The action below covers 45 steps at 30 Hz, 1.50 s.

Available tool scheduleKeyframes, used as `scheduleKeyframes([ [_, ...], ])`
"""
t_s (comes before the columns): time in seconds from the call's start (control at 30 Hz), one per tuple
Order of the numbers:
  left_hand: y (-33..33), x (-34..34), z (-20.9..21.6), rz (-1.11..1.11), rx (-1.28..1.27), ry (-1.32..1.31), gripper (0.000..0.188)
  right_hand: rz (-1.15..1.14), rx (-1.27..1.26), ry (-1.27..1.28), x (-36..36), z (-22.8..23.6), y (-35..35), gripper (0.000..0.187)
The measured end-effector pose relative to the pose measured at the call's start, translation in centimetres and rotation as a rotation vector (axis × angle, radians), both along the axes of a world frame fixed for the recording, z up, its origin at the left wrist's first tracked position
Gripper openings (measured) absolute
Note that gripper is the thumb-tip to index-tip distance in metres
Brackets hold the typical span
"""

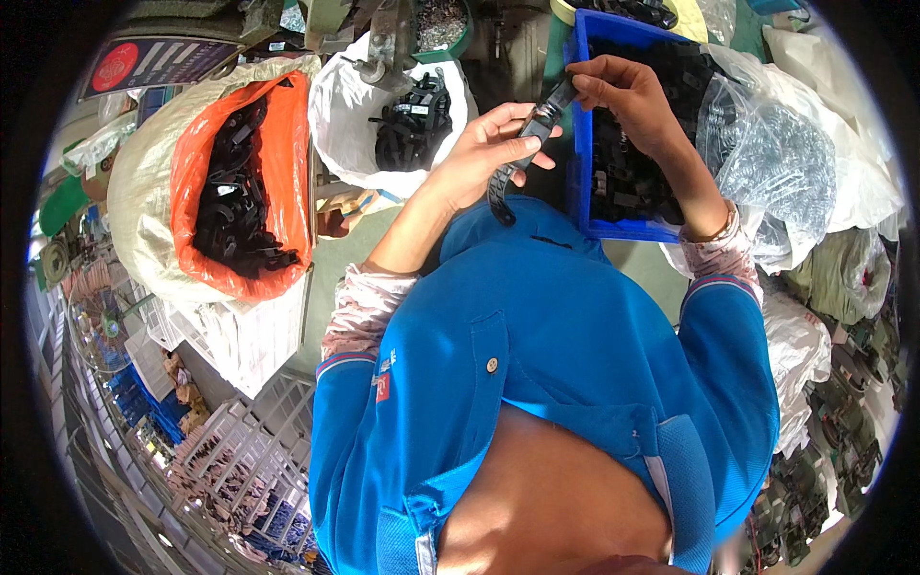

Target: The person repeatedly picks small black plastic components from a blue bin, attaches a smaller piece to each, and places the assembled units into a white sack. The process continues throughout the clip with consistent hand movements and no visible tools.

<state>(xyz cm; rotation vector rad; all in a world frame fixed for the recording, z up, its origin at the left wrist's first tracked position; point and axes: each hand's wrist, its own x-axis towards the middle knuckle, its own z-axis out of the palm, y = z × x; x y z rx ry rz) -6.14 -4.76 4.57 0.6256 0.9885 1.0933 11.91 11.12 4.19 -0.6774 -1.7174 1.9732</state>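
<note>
A black curved plastic part (498, 188), with a ribbed lower end like a handle, slants in front of my chest. My left hand (475, 155) grips it around the middle, thumb across its face. With thumb and forefinger my right hand (628, 101) pinches the straight upper end; whether a separate small piece sits there I cannot tell. Under my right forearm stands a blue crate (581, 192) with many black plastic pieces (628, 177). Left of my hands, a white-lined container (335, 129) holds more black parts (414, 123).
At the left, a large woven sack (144, 196) with an orange liner (187, 216) holds black curved parts (235, 206). Clear plastic bags (767, 163) lie against the crate's right side. A metal machine part (386, 48) stands beyond the white container, beside a green-rimmed tub (464, 43).
</note>
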Motion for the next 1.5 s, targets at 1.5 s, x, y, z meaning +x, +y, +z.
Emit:
scheduleKeyframes([
  [1.5,1.6,0.3,-0.3,0.352,0.159,0.494,0.021,-0.130,1.547,-0.572,-3.9,-6.6,19.5,0.030],
])
